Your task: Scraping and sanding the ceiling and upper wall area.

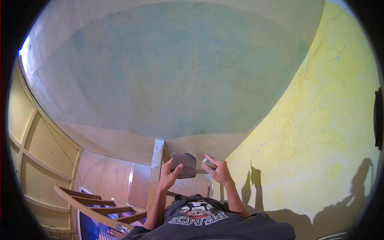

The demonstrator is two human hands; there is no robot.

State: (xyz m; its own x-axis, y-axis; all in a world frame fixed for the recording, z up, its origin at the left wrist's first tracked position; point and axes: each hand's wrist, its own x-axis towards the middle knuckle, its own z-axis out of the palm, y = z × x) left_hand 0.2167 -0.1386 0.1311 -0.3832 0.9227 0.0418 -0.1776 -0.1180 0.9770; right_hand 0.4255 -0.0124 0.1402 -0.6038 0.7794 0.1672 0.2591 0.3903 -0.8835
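My left hand [168,178] grips a dark brown, roughly square flat plate [186,161] by its left edge, thumb lying across its face. In my right hand [221,172] is a putty knife [194,149], its handle wrapped by my fingers and its pale, thin blade pointing up and left. The blade is near the plate's upper right corner; I cannot tell whether they touch. Both hands are in front of my chest. Beyond them spreads a large wall surface [180,76] with a grey-green patch inside a paler border.
A wooden ladder [96,208] leans at the lower left. Behind my left hand rises an upright wooden post [156,164]. To the right is a yellow wall [320,132] with cracks and shadows; a panelled cream wall [48,140] with a hanging wire is on the left.
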